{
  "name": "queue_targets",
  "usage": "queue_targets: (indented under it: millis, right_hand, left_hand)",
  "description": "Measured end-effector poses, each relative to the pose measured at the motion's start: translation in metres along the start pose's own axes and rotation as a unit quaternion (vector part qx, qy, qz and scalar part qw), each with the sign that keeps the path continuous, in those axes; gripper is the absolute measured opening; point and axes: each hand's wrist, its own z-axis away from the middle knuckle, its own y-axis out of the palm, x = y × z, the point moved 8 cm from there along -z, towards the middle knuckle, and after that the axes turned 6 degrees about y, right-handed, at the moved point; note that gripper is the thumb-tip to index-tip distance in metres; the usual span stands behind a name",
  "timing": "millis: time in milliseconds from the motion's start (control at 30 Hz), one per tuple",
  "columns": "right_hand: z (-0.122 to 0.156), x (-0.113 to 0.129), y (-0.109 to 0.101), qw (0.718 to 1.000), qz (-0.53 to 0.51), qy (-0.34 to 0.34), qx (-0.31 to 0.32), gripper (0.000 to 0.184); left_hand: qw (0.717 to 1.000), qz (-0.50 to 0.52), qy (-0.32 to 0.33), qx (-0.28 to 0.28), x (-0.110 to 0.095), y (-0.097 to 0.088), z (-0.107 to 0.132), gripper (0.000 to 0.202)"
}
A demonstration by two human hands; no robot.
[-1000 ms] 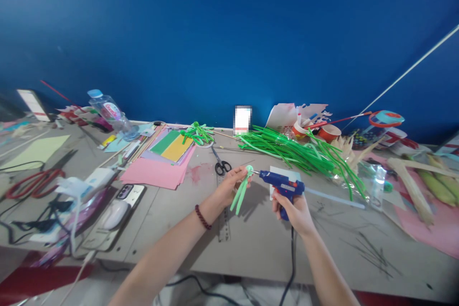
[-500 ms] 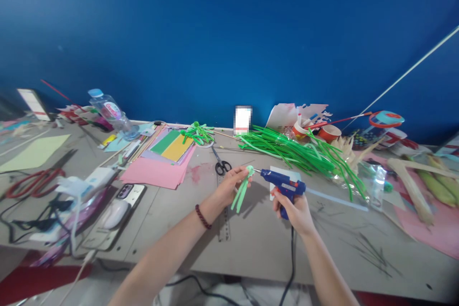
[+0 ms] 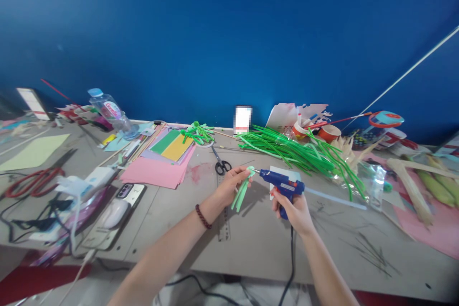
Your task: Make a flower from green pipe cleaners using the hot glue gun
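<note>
Between the fingers of my left hand (image 3: 232, 183) is a light green pipe cleaner piece (image 3: 241, 196), coiled at the top with strands hanging down. My right hand (image 3: 294, 211) is wrapped round the handle of a blue hot glue gun (image 3: 281, 182), a clear glue stick (image 3: 335, 198) jutting from its rear. The gun's metal nozzle meets or nearly meets the coiled top; I cannot tell whether they touch. Beyond my left hand lie black-handled scissors (image 3: 223, 166), and a clear ruler (image 3: 224, 227) lies partly under that arm.
A bundle of green pipe cleaners (image 3: 294, 150) lies at the back right, by paper cups (image 3: 329, 132). Pink paper (image 3: 156, 172) and finished-looking green pieces (image 3: 198, 133) sit back left. A phone (image 3: 125, 192), a plastic bottle (image 3: 113, 112) and red-handled scissors (image 3: 34, 181) are further left.
The glue gun has shifted very slightly left with my right hand. My left hand holds the green piece in nearly the same spot.
</note>
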Motion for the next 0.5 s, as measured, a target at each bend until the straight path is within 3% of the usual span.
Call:
queue_targets:
  millis: [333, 500]
  right_hand:
    - [-0.001, -0.003, -0.004, 0.999, -0.031, 0.022, 0.016, 0.043]
    - [0.001, 0.003, -0.029, 0.996, -0.068, 0.049, -0.02, 0.044]
  left_hand:
    - [0.997, 0.067, 0.012, -0.021, -0.009, -0.001, 0.0, 0.029]
    - [0.997, 0.075, 0.009, -0.026, -0.01, -0.006, -0.002, 0.02]
